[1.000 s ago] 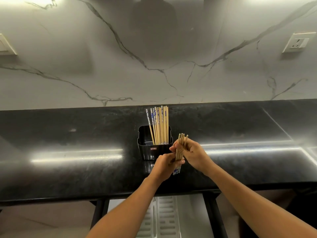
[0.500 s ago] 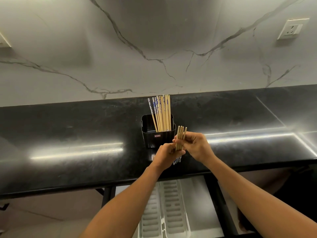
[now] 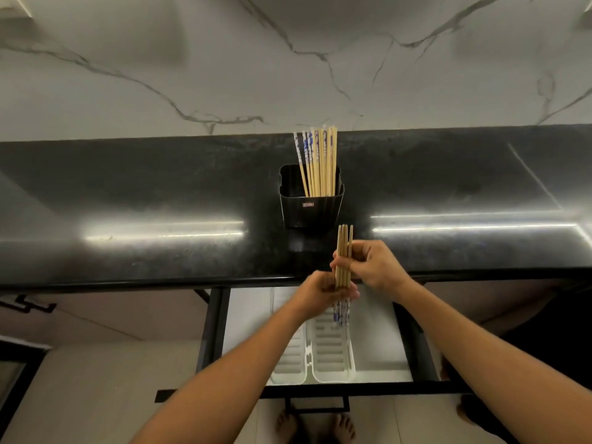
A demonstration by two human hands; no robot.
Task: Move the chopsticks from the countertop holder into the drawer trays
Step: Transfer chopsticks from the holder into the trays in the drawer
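Chopsticks (image 3: 343, 254), four slim wooden sticks, sit clamped in left hand (image 3: 320, 294) and right hand (image 3: 373, 267) at centre frame, above two ribbed white trays (image 3: 330, 354).

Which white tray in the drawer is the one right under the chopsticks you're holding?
Look below the black countertop at the open drawer, where two white slotted trays lie side by side. The right tray sits under the blue-patterned ends of the held chopsticks. Unlike the left tray, no forearm crosses it.
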